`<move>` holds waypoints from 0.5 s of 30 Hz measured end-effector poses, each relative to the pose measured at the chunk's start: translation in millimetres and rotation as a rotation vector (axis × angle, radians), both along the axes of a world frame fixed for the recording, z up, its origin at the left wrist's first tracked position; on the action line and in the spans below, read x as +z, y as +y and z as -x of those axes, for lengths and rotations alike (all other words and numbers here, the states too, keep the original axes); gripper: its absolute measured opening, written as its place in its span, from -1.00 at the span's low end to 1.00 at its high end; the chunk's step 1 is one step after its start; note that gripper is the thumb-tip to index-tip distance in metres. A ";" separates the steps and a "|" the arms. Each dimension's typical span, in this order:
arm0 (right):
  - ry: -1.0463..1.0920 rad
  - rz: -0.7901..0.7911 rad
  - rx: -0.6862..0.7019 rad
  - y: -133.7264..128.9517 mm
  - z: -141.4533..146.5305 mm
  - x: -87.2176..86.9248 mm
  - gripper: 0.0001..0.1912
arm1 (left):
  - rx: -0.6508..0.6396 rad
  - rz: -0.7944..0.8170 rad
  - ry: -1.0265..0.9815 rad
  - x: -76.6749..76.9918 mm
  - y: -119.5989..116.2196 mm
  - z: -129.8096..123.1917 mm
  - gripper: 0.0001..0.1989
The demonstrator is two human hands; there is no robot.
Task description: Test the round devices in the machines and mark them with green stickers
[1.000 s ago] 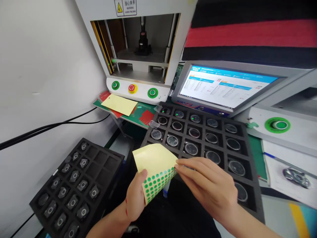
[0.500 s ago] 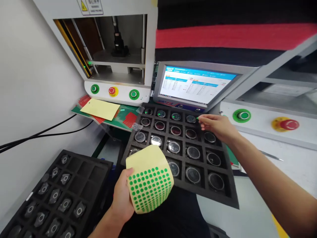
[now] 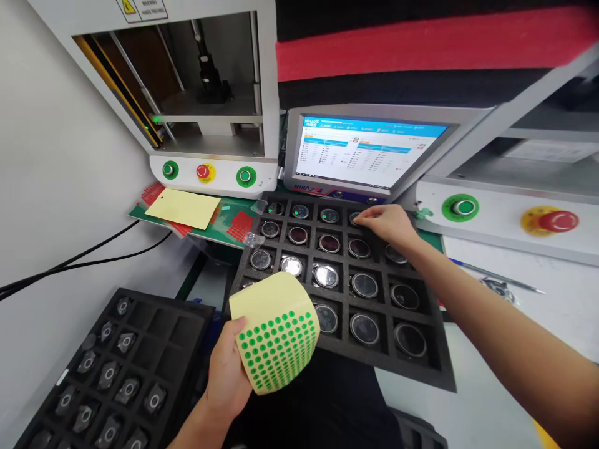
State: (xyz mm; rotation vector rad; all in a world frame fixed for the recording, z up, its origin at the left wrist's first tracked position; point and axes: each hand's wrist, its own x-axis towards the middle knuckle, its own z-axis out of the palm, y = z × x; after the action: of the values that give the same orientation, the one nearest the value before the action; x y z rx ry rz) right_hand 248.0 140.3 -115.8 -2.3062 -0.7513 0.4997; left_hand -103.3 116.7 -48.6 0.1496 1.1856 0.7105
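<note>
The left hand (image 3: 229, 368) holds a yellow sheet (image 3: 276, 337) that hides the near left part of the tray (image 3: 433, 373). Its fingers are clamped on the left edge of the sheet, with the thumb on top. The sheet bends, and rows of green dots (image 3: 274, 344) cover its lower part.

The right hand (image 3: 390, 227) is at the far row of the tray. Its finger and thumb are together, with the tips at the fourth disc (image 3: 353, 217) from the left. They cover part of it, so I cannot tell if they hold a dot. The three discs (image 3: 330, 215) to its left each have one green dot. More discs sit in the tray's other rows.

Left of the tray is the other tray (image 3: 175, 358), with grey parts (image 3: 108, 374) in some holes. Just behind the tray, a screen (image 3: 365, 153) is lit. Past the tray's far left corner, a yellow card (image 3: 182, 209) and red squares (image 3: 242, 226) lie on a green table (image 3: 218, 234). Right of the tray, a pen (image 3: 506, 279) lies on white paper (image 3: 552, 274).
</note>
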 end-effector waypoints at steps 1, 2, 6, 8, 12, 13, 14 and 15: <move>-0.010 -0.019 -0.010 1.2 1.7 3.4 -0.84 | 0.002 -0.002 -0.016 0.5 -1.5 1.4 -0.58; -0.021 -0.044 -0.015 1.2 6.0 8.4 -0.83 | 0.002 -0.003 -0.037 0.8 -3.3 3.5 -0.57; -0.089 -0.214 0.055 -20.3 60.4 41.0 -0.89 | 0.001 -0.012 -0.111 -2.8 -11.1 16.2 -0.59; -0.106 -0.339 0.206 -45.3 104.6 58.2 -0.92 | 0.031 -0.054 -0.127 -7.4 -15.5 22.2 -0.62; -0.290 -0.705 0.883 -92.5 178.9 75.9 -0.89 | 0.028 -0.149 -0.112 -14.1 -24.5 28.4 -0.77; -0.312 -0.706 0.931 -98.6 189.4 76.3 -0.85 | 0.010 -0.168 -0.095 -14.4 -26.6 29.2 -0.82; -0.332 -0.692 0.943 -102.4 196.2 75.5 -0.84 | -0.021 -0.184 -0.082 -14.3 -28.4 30.0 -0.85; -0.356 -0.675 0.942 -104.2 200.0 74.2 -0.85 | -0.059 -0.198 -0.078 -14.0 -30.0 30.8 -0.86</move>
State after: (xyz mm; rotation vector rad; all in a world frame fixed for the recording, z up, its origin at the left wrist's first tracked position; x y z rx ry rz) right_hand 48.0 36.1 -41.6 -1.3190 -1.8599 0.1579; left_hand -134.2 86.7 -62.5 0.3182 1.0317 0.7743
